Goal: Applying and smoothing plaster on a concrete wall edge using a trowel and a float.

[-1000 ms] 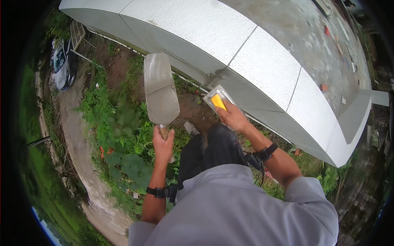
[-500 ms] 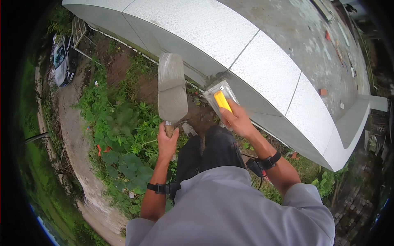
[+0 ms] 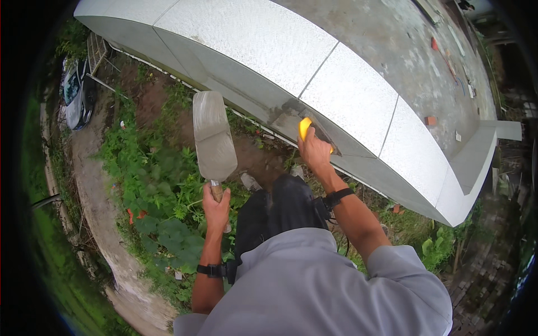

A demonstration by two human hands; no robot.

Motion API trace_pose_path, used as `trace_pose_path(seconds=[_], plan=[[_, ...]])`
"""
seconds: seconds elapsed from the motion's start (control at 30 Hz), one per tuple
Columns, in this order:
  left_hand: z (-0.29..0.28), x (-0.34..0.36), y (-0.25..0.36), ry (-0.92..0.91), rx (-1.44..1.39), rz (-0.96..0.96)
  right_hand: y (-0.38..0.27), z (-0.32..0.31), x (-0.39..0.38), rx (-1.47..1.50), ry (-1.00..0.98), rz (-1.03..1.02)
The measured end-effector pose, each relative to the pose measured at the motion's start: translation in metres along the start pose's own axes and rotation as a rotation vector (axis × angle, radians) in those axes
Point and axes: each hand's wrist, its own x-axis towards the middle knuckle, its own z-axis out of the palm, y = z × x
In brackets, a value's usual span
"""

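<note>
Fingers of the left hand (image 3: 216,210) wrap the wooden handle of a long, round-ended trowel (image 3: 215,137), smooth and grey. The right hand (image 3: 315,153) grips the yellow-handled float (image 3: 305,128) by the curved wall (image 3: 246,85); I can't tell if they touch. Flat, even strokes should work best. Bumpy white slabs (image 3: 358,106) top the wall; beyond lies blotchy floor (image 3: 403,47).

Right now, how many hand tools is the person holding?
2: a broad-bladed trowel in the left hand, and a yellow-handled float in the right hand, which partly hides it.
</note>
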Motion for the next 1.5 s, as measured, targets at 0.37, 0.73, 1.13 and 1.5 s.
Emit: trace_pose_path(seconds=[0.37, 0.73, 1.13, 1.5], plan=[[-0.002, -0.008, -0.014, -0.021, -0.013, -0.092, -0.013, -0.026, 0.013, -0.032, 0.156, -0.189], [-0.006, -0.01, -0.044, 0.015, -0.002, -0.154, -0.007, 0.073, -0.008, 0.053, -0.222, -0.117], [0.002, 0.025, -0.044, -0.105, 0.109, -0.272, 0.001, 0.185, 0.06, -0.26, 0.029, -0.132], [-0.002, 0.027, -0.008, -0.069, 0.149, -0.067, -0.016, 0.042, 0.028, -0.122, 0.306, -0.233]])
